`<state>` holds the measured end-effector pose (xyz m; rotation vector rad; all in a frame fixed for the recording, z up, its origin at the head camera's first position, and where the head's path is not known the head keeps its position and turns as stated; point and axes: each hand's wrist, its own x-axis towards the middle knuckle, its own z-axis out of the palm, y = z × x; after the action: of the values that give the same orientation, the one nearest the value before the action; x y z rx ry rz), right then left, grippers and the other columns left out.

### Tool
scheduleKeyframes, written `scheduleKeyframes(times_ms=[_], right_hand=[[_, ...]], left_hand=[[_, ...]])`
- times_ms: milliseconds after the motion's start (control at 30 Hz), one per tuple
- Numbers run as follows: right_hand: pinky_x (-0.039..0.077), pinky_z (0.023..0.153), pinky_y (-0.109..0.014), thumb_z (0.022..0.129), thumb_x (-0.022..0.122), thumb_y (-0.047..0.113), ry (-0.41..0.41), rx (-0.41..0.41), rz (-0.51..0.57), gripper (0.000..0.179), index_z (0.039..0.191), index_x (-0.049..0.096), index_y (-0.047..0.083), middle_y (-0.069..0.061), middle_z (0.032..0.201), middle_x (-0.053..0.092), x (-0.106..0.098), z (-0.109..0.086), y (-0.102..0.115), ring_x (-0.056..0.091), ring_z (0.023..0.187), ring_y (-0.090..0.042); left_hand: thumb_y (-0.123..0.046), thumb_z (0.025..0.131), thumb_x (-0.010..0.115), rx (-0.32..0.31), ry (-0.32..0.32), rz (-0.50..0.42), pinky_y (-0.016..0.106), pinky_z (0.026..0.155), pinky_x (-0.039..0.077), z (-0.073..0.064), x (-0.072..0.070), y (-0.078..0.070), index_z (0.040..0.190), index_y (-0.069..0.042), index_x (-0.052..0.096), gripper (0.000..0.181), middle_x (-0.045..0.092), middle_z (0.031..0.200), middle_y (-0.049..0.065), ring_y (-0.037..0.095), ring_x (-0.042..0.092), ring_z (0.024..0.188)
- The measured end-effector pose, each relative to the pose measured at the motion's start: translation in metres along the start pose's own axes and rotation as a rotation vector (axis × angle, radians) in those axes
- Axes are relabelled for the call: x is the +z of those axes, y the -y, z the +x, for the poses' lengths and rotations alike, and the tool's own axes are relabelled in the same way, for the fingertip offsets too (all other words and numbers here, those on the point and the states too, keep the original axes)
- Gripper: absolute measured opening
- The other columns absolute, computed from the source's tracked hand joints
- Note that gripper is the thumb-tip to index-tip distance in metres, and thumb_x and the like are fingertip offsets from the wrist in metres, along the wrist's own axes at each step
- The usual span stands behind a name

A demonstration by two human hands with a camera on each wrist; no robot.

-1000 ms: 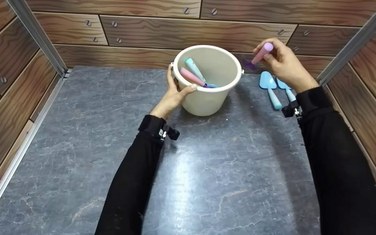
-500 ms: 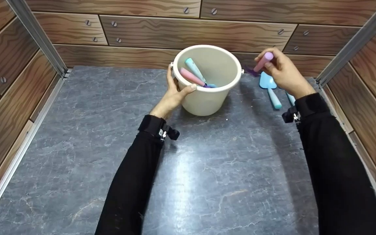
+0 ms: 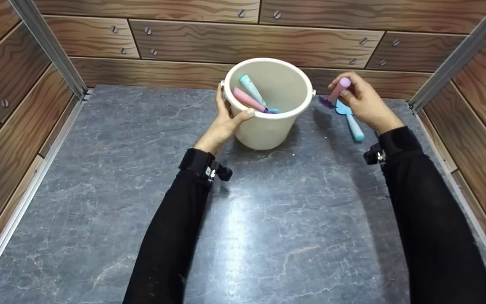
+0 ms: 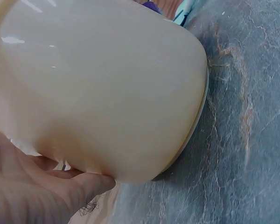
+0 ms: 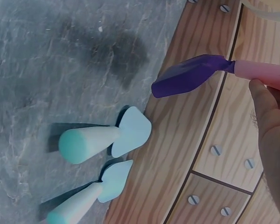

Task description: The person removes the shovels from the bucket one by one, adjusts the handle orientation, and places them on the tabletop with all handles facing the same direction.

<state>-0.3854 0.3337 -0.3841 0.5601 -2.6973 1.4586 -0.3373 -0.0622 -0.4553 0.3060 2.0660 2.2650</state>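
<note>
My right hand (image 3: 365,101) grips a small toy shovel by its pink handle (image 3: 339,89), to the right of the bucket. The purple blade (image 5: 189,77) hangs downward, above the surface. A cream bucket (image 3: 264,133) stands near the back wall, and my left hand (image 3: 222,126) holds its left side with the thumb near the rim. Inside the bucket lean a pink-handled tool (image 3: 247,99) and a turquoise-handled tool (image 3: 251,89); their lower ends are mostly hidden.
Two light blue toy trowels lie beside each other near the back wall: one trowel (image 5: 134,130) nearer the bucket, another trowel (image 5: 116,179) mostly hidden behind my right hand in the head view. Wood-patterned walls (image 3: 209,42) enclose the grey marbled surface (image 3: 120,169).
My right hand has lowered with the shovel, now covering part of the nearer blue trowel and most of the other in the head view. The left hand and the bucket have stayed put.
</note>
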Motion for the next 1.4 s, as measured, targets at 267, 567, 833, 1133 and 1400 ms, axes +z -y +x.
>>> scheduleKeyframes(times_ms=[267,567,833,1133,1400], right_hand=[[0.057,0.117,-0.014,0.121,0.043,-0.005,0.006,0.004,0.061,0.029,0.148,0.054,-0.010,0.019,0.131,0.070,0.005,-0.003,-0.008,0.071,0.125,-0.002],[0.058,0.115,-0.015,0.123,0.044,0.000,-0.007,0.031,0.084,0.030,0.151,0.054,-0.005,0.015,0.133,0.069,0.007,-0.006,-0.012,0.072,0.126,-0.005],[0.056,0.113,-0.012,0.121,0.054,0.002,-0.034,0.002,0.067,0.031,0.151,0.053,-0.007,0.018,0.134,0.069,0.006,-0.009,-0.014,0.070,0.130,0.001],[0.055,0.104,-0.011,0.119,0.061,0.002,-0.049,-0.006,0.031,0.024,0.141,0.059,-0.008,0.015,0.126,0.075,0.006,-0.009,-0.021,0.075,0.116,-0.001],[0.053,0.102,-0.010,0.119,0.055,0.002,-0.011,0.030,-0.006,0.024,0.139,0.063,-0.009,0.028,0.111,0.077,0.007,-0.011,-0.028,0.075,0.108,0.001]], left_hand=[[-0.076,0.072,0.099,0.003,0.015,-0.008,0.053,0.154,0.012,-0.002,-0.002,-0.002,0.185,-0.029,-0.025,0.174,0.001,0.200,0.018,0.031,0.009,0.188],[-0.077,0.071,0.099,-0.009,0.020,-0.001,0.053,0.154,0.012,-0.002,-0.003,0.000,0.185,-0.031,-0.026,0.175,0.004,0.200,0.019,0.032,0.010,0.187],[-0.074,0.073,0.097,-0.006,0.016,0.004,0.053,0.153,0.014,-0.002,-0.004,-0.001,0.185,-0.031,-0.026,0.172,0.003,0.200,0.018,0.031,0.011,0.187],[-0.082,0.068,0.098,0.000,0.013,0.016,0.053,0.153,0.014,-0.002,-0.005,0.001,0.185,-0.030,-0.025,0.178,0.003,0.200,0.019,0.032,0.011,0.187],[-0.090,0.061,0.099,-0.012,0.016,0.004,0.054,0.154,0.010,-0.002,-0.003,0.000,0.185,-0.030,-0.027,0.187,0.004,0.200,0.019,0.034,0.010,0.187]])
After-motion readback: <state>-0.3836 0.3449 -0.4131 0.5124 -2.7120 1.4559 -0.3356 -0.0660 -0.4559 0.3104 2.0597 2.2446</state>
